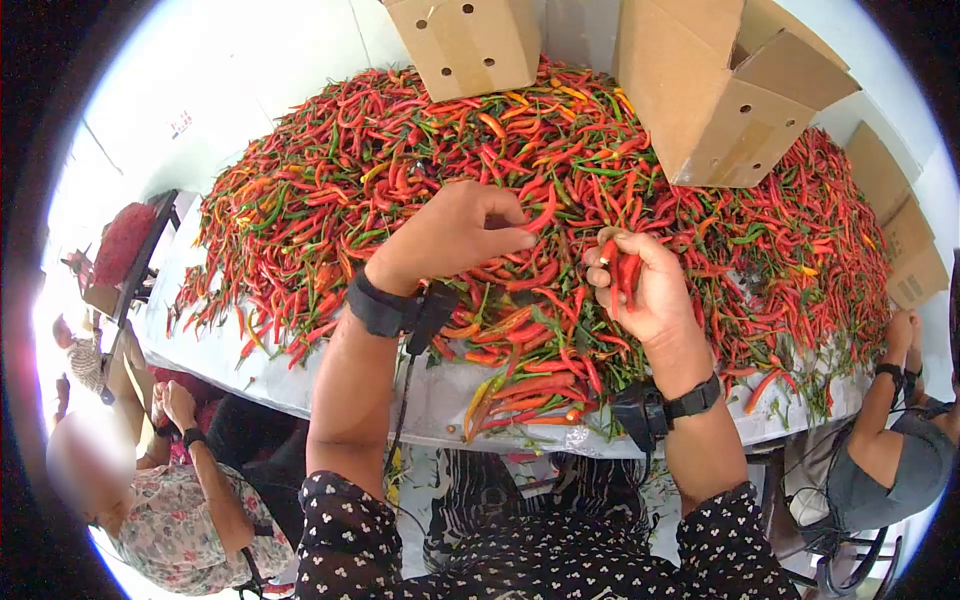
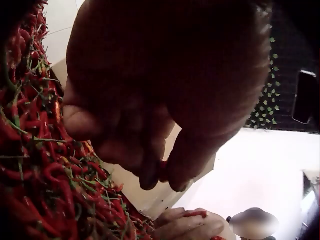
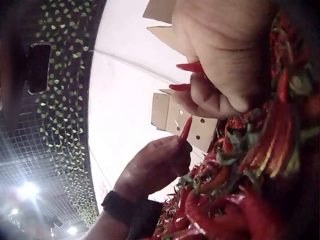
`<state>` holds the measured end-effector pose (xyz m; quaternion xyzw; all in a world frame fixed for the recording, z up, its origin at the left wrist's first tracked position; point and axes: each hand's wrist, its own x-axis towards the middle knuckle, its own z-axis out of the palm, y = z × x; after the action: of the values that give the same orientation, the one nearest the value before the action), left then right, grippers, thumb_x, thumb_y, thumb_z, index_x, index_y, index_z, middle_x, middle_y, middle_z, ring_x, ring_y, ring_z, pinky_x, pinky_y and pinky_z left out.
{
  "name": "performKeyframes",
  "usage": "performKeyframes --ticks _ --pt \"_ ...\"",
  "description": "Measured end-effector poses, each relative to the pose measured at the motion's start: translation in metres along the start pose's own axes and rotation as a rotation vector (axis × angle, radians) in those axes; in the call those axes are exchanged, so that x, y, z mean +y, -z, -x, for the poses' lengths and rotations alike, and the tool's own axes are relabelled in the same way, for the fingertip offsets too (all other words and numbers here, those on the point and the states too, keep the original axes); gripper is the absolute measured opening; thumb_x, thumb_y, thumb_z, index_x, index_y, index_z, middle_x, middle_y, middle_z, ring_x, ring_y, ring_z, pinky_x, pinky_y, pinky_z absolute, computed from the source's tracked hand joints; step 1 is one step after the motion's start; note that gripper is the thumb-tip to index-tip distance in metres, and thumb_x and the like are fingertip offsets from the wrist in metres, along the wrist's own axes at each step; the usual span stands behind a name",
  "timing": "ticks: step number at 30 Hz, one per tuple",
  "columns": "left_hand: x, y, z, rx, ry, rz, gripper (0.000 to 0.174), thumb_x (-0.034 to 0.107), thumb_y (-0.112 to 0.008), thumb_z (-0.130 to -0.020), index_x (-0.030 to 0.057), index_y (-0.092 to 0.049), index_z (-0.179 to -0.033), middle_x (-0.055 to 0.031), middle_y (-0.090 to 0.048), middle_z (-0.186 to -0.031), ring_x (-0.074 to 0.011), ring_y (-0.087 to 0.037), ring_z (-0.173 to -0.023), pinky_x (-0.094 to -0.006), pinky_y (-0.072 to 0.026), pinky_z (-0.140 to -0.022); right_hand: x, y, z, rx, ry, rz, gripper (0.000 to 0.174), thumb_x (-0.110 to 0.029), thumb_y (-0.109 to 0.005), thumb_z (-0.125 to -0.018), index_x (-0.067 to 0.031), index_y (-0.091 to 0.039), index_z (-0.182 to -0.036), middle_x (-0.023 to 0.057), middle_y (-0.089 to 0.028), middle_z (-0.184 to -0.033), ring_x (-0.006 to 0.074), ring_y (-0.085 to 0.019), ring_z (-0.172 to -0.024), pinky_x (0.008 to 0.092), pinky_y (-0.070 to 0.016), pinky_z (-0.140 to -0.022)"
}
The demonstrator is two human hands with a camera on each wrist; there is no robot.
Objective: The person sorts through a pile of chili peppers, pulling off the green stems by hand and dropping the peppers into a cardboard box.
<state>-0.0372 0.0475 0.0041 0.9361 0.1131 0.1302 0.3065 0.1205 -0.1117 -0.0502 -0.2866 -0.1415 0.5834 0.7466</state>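
Note:
My left hand (image 1: 455,235) hovers over a wide heap of red chili peppers, its thumb and finger pinching a single red chili (image 3: 186,129) whose pointed tip sticks up. Seen from the left wrist, the left hand (image 2: 150,100) is dark, with only a speck of red between thumb and fingertip. To its right, my right hand (image 1: 655,290) has its fingers curled round a few red chilies (image 1: 627,275), palm side up. Two red tips (image 3: 190,66) poke out of that fist in the right wrist view. The rest of those chilies is hidden by the fingers.
The chili heap (image 1: 350,170) covers most of a pale table (image 1: 410,405), mixed with green stems. Two cardboard boxes (image 1: 465,45) stand at the back, the larger box (image 1: 720,100) on the right. People sit at the left and right sides.

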Motion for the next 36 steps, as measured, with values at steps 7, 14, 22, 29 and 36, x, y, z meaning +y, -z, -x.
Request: performKeyframes --ticks 7,14,22,29,36 --pt "0.019 -0.016 0.003 -0.032 -0.129 0.042 0.020 0.018 -0.067 -0.074 -0.0003 -0.060 -0.079 -0.0072 -0.058 -0.067 -0.0117 -0.054 -0.062 -0.0279 -0.0436 -0.058 0.006 0.001 0.000 -0.039 -0.042 0.188 0.018 -0.022 -0.051 -0.085 -0.0056 -0.057 -0.091 0.0049 -0.055 -0.071 0.0095 -0.047 -0.053 0.0181 -0.0355 -0.040" --pt "0.002 -0.002 0.003 -0.111 -0.123 -0.011 0.021 0.017 -0.066 -0.072 0.0011 -0.061 -0.085 -0.0096 -0.062 -0.074 -0.0185 -0.060 -0.068 -0.0295 -0.0468 -0.063 0.005 0.006 -0.004 -0.080 0.003 0.204 0.014 -0.021 -0.054 -0.084 -0.0072 -0.057 -0.084 0.0019 -0.054 -0.065 0.0083 -0.045 -0.048 0.0188 -0.0327 -0.039" --pt "-0.040 0.009 0.010 -0.173 -0.057 -0.438 0.030 0.016 -0.063 -0.065 0.0065 -0.062 -0.094 -0.0114 -0.063 -0.083 -0.0287 -0.060 -0.079 -0.0380 -0.0477 -0.071 -0.002 0.007 -0.001 -0.007 0.007 0.132 0.016 -0.022 -0.053 -0.084 -0.0072 -0.056 -0.079 0.0024 -0.055 -0.065 0.0099 -0.044 -0.047 0.0215 -0.0312 -0.039" --pt "-0.053 0.012 0.012 -0.170 0.066 -0.606 0.021 0.020 -0.061 -0.065 0.0070 -0.064 -0.082 -0.0128 -0.062 -0.080 -0.0318 -0.059 -0.077 -0.0414 -0.0464 -0.068 -0.006 0.004 0.000 0.004 0.005 0.081 0.015 -0.021 -0.053 -0.083 -0.0069 -0.057 -0.080 0.0034 -0.055 -0.065 0.0107 -0.046 -0.049 0.0215 -0.0348 -0.042" --pt "-0.064 0.031 0.021 0.181 0.228 -0.683 0.011 0.013 -0.055 -0.065 0.0062 -0.062 -0.071 -0.0134 -0.061 -0.071 -0.0332 -0.058 -0.071 -0.0439 -0.0458 -0.062 -0.006 0.009 -0.001 -0.031 0.022 0.091 0.014 -0.020 -0.054 -0.083 -0.0065 -0.057 -0.084 0.0047 -0.056 -0.066 0.0111 -0.047 -0.049 0.0220 -0.0359 -0.042"
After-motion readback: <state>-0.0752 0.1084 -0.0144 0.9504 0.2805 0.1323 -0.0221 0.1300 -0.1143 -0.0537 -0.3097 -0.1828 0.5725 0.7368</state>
